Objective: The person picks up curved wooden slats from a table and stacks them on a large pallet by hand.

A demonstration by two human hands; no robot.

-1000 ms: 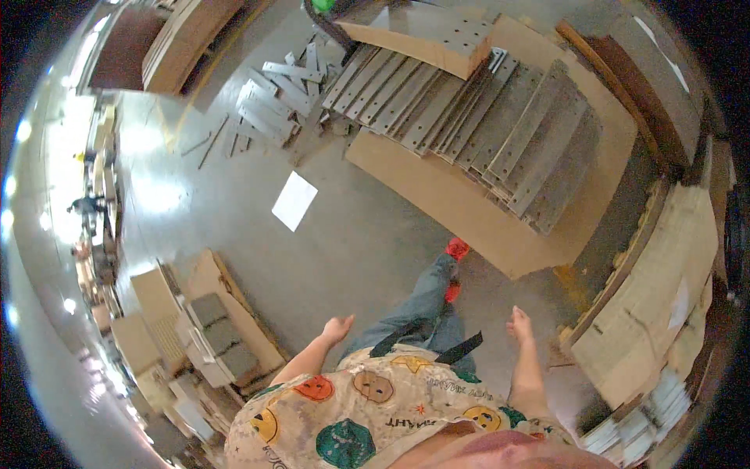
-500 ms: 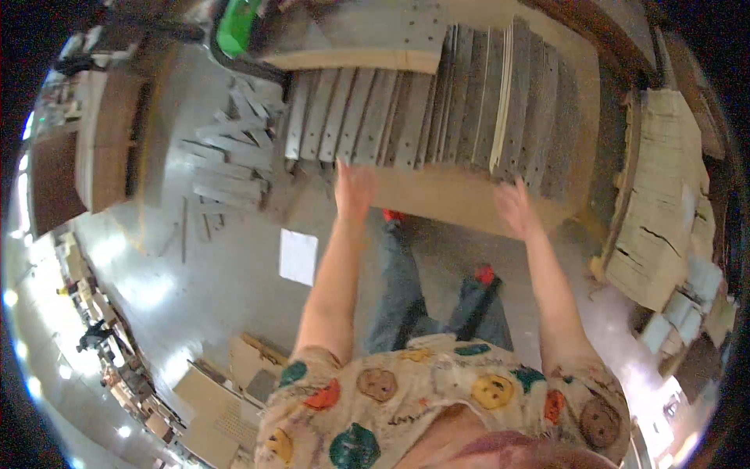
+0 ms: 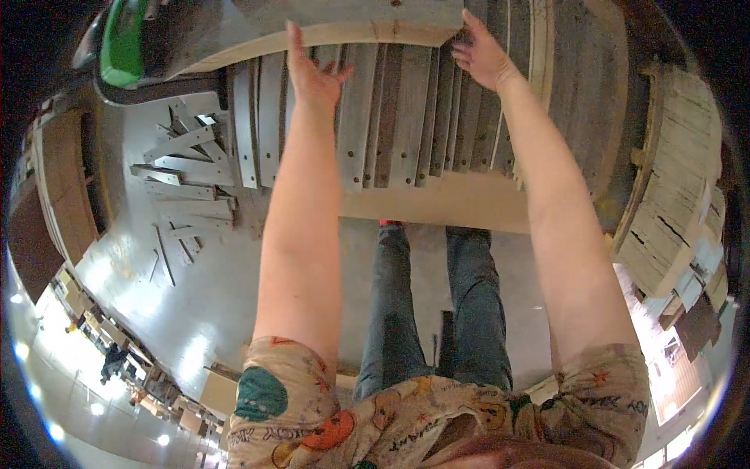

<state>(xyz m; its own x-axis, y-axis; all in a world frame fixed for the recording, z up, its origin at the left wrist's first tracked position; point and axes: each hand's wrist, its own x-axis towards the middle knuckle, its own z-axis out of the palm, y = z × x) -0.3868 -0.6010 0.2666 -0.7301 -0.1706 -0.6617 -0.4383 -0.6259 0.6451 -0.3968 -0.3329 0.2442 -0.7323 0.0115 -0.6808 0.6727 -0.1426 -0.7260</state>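
Note:
My left hand (image 3: pixel 315 78) is stretched forward over the row of grey planks (image 3: pixel 363 129), its fingers apart and nothing in it. Its fingertips reach the pale front edge of a wide board (image 3: pixel 344 34) at the far side. By that board's right end is my right hand (image 3: pixel 486 62), also spread and holding nothing; whether it touches the board I cannot tell. The planks lie side by side, with dark holes at their near ends. Beneath them a brown sheet (image 3: pixel 437 199) shows along the near side.
Loose metal-looking strips (image 3: pixel 183 164) lie scattered on the floor at left. A green piece on a dark frame (image 3: pixel 125 47) stands at the far left. Stacked tan sheets (image 3: pixel 676 172) are at right, and brown stacked panels (image 3: pixel 66 176) at the left edge.
Both hands have moved forward from the planks' near ends to the wide board's edge. The view has shifted, and the white sheet on the floor no longer shows.

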